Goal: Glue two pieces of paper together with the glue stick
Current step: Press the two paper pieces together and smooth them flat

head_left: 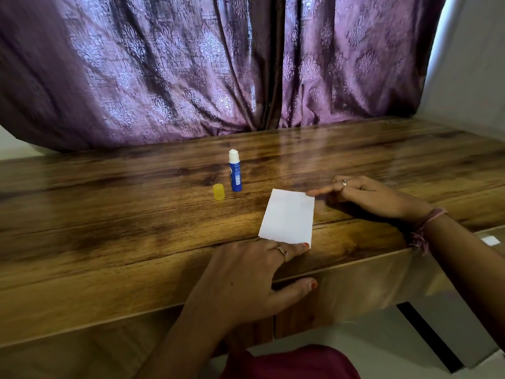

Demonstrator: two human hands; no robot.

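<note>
A white paper rectangle (287,216) lies flat on the wooden table (109,214); only one sheet shows, so I cannot tell whether a second lies under it. My left hand (246,274) rests flat at its near edge, fingertips on the near corner, thumb over the table's front edge. My right hand (366,195) lies to the right, one fingertip touching the paper's far right corner. A blue glue stick (235,172) stands upright and uncapped to the left, white glue exposed. Its yellow cap (218,191) sits beside it.
A purple patterned curtain (218,67) hangs behind the table's far edge. A white wall (470,64) stands at the right. Below the front edge are the floor and a dark red garment (295,362).
</note>
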